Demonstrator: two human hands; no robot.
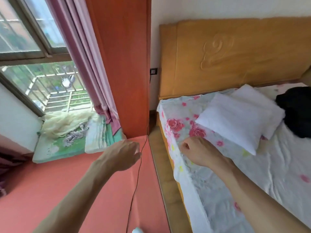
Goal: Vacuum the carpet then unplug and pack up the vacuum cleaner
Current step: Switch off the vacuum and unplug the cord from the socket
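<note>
head view: orange wardrobe (121, 64) upper middle, bed (210, 190) with white pillow (239, 118) at right. the black cord (137, 174) drops from the wall socket (153, 71) to bottom centre, pinched by the left grip (124, 155); right grip (196, 152) lies curled on the bed edge, hold unclear.

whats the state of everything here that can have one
cord: runs up to the wall socket, looks plugged in
left hand: at the cord, grip hidden
right hand: fingers curled, rests on the bed sheet
curtain: drawn aside
pillow: lying on the sheet
</note>
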